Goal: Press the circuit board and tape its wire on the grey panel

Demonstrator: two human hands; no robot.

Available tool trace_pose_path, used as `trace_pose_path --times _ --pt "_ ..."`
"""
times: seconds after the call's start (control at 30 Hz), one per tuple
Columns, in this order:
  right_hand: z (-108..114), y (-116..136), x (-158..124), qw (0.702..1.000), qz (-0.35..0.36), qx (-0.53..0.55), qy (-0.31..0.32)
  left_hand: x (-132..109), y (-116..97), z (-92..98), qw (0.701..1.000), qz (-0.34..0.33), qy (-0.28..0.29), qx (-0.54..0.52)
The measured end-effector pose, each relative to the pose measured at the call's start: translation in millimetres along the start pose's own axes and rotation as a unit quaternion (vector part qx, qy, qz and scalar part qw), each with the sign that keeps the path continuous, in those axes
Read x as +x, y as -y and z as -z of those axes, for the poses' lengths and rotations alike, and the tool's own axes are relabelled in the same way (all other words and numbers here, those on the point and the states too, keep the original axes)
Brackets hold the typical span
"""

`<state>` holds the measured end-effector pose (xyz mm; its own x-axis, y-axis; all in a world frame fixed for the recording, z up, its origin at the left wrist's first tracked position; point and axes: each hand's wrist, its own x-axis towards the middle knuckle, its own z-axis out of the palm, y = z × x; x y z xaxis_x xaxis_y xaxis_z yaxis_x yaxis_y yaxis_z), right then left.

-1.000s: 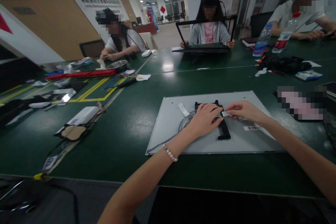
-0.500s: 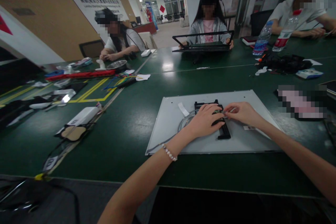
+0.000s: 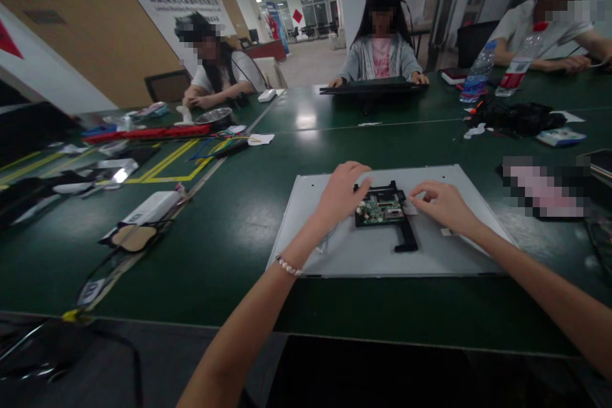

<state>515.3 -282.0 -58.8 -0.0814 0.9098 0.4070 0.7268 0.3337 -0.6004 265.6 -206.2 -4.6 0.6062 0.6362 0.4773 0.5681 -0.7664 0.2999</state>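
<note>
A green circuit board (image 3: 380, 210) sits in a black plastic bracket (image 3: 407, 237) on a pale flat panel (image 3: 449, 261). My left hand (image 3: 342, 194) is over the panel at the bracket's left side, fingers apart and holding nothing visible. Thumb and forefinger of my right hand (image 3: 442, 205) are pinched together at the bracket's right edge. Just below those fingertips lies a small pale strip (image 3: 410, 207); whether they grip it is unclear. A grey cable on the panel is mostly hidden by my left hand and wrist.
Left on the green table (image 3: 229, 229) lies a white boxy device (image 3: 155, 209). To the right are a phone (image 3: 545, 188), black cables (image 3: 519, 116) and two bottles (image 3: 478, 73). A co-worker across the table has both hands on a black panel (image 3: 373, 87). Other people sit at either side.
My left hand has lifted off the circuit board and moved left and away from me, uncovering the board. My right hand stays close to the same place. The co-worker opposite has lowered a black frame.
</note>
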Motion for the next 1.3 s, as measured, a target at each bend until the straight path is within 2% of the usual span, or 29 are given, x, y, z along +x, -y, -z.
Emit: trace_pose_path --times 0.07,0.13,0.23,0.33,0.43,0.63,0.73,0.9,1.07,1.3 --pt "1 2 -1 1.000 0.017 -0.016 -0.011 3 29 11.1 0.995 0.085 -0.045 0.008" --pt "1 6 -2 0.998 0.036 -0.042 -0.007 -1 58 18.4 0.988 0.149 -0.045 0.017" --pt "0 13 -4 0.995 0.057 -0.082 0.009 -18 87 19.9 0.983 0.184 0.008 0.006" --pt "-2 20 -6 0.992 0.075 -0.099 0.017 -35 98 14.0 0.982 0.176 0.058 -0.028" --pt "-5 24 -7 0.991 0.086 -0.104 0.026 -43 99 8.6 0.980 0.174 0.061 -0.073" --pt "-8 25 -6 0.991 0.085 -0.100 0.027 -38 92 9.5 0.979 0.173 0.052 -0.096" --pt "-7 24 -6 0.992 0.088 -0.093 0.022 -37 87 17.1 0.971 0.196 0.037 -0.130" --pt "-9 27 -6 0.991 0.106 -0.078 -0.003 -38 76 36.7 0.932 0.240 0.010 -0.270" --pt "-15 45 -9 0.988 0.139 -0.071 0.005 -42 63 43.8 0.940 0.219 0.077 -0.249" --pt "-26 63 -15 0.978 0.190 -0.060 0.057 -45 59 33.3 0.940 0.217 0.149 -0.218"
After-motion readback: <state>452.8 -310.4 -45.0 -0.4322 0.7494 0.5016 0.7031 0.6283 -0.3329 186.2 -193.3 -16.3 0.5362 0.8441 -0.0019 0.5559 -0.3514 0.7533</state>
